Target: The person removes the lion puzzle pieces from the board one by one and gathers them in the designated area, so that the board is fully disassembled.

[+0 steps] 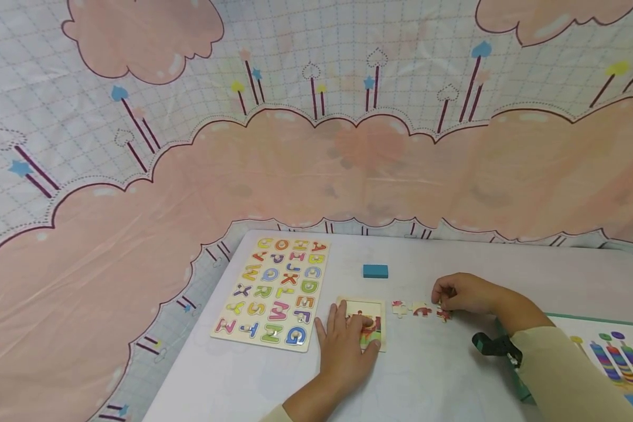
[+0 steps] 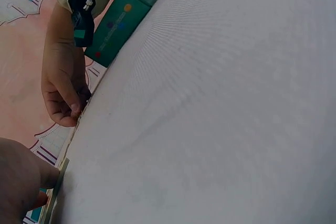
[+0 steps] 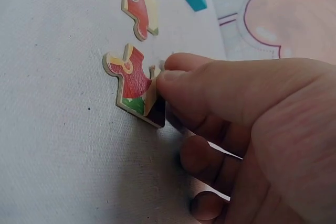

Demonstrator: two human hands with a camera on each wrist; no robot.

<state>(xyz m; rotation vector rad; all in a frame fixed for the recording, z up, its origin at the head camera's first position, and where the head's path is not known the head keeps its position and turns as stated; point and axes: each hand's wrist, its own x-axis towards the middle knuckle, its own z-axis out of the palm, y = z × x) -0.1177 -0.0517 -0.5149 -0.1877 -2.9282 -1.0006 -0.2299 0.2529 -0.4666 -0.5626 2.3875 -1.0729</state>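
Note:
My left hand [image 1: 345, 346] rests with spread fingers on a small wooden puzzle frame [image 1: 383, 328], whose picture is partly hidden beneath it. To the right, my right hand [image 1: 466, 294] pinches a red jigsaw piece [image 3: 135, 82] by one edge between thumb and forefinger. In the right wrist view, that piece lies at or just above the tabletop; which one I cannot tell. Two more jigsaw pieces lie in a row between the hands: a middle one [image 1: 421, 309] with a red curve and a pale one with pink [image 1: 400, 308] closest to the frame.
A wooden alphabet board [image 1: 266, 293] with colourful letters lies at the left of the white table [image 1: 422, 381]. A blue block [image 1: 375, 271] sits behind the puzzle frame. On the right, a green-edged box [image 1: 575, 328] with a printed picture stands partly under the right forearm.

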